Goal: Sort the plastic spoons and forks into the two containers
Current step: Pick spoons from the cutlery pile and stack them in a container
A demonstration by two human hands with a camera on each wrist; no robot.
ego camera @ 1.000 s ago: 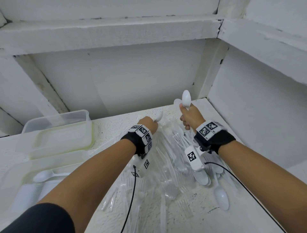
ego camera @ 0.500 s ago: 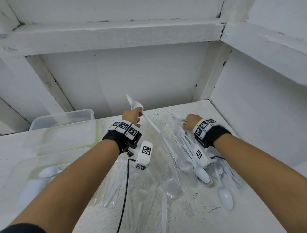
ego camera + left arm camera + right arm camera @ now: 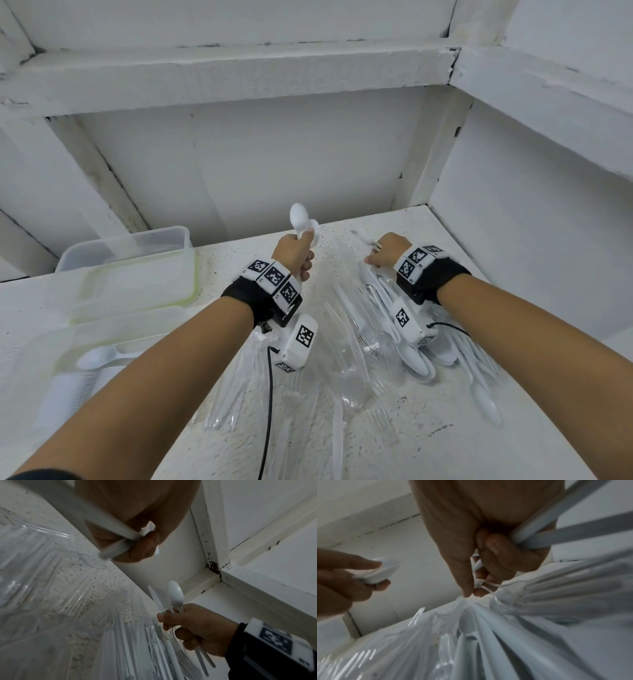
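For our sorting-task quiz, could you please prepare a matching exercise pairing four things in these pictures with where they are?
Things:
1. left hand
2. right hand
3. near container
4. lone white spoon

Places:
A. lying on the table at the pile's right edge
B. at the left, white spoons inside
C. raised, gripping white spoons
D. low over the cutlery pile, holding spoons

Pairs: 1-C, 2-D, 3-B, 4-A

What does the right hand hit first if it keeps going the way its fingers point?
Likely the pile of cutlery: the right hand, already gripping spoons, points its fingertips down just above it. How much gap is left is unclear.
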